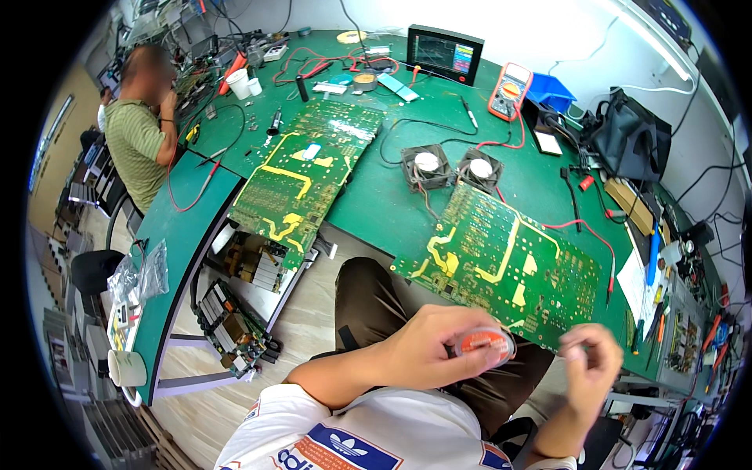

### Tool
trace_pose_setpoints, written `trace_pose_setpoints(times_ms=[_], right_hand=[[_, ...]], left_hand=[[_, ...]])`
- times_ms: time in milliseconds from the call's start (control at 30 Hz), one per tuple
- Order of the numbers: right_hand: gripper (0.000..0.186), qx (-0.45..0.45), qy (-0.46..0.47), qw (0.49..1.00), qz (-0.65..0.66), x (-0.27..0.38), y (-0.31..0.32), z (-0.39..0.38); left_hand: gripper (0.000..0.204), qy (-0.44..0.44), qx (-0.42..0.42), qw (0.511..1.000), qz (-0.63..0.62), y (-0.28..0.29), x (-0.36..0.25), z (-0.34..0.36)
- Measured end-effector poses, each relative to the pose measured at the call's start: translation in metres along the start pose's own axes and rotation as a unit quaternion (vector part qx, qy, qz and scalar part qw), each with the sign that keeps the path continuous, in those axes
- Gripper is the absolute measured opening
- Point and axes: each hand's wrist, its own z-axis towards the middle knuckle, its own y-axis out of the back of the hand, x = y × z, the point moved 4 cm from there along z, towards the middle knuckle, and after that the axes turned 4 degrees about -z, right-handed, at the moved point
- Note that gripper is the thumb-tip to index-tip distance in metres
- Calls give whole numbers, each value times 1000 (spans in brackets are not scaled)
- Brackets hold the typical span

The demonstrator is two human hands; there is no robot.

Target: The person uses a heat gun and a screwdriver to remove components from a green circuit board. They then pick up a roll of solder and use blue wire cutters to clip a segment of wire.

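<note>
My left hand [423, 347] is closed around a small round disc-shaped container [479, 341] with a red label and a pale rim, held above my lap. Its thumb lies across the label. My right hand [593, 362] is raised to the right of it, apart from the container, with its fingers curled in and slightly blurred. Whatever those fingertips pinch, if anything, is too small to make out. Just beyond both hands a green circuit board [540, 291] lies on the bench with its near edge toward me. Another green circuit board [270, 200] lies to the left.
Two black fans [425, 163] sit behind the nearer board. A multimeter [511, 90], an oscilloscope-like screen [445, 53] and red test leads [599, 239] are farther back. Pens and tools [653, 258] crowd the right edge. At far left a person [143, 133] works.
</note>
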Motion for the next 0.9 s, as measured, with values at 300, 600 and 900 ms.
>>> trace_pose_setpoints(times_ms=[300,600,900], right_hand=[[43,-95,-123,846,-510,-211,178,-13],[32,-85,-216,765,-601,-233,191,-18],[33,-144,-201,831,-499,-231,200,-27]], left_hand=[[17,-70,37,994,74,17,-13,-3],[19,-67,62,995,45,17,-8,-14],[15,1,65,993,98,21,-22,-9]])
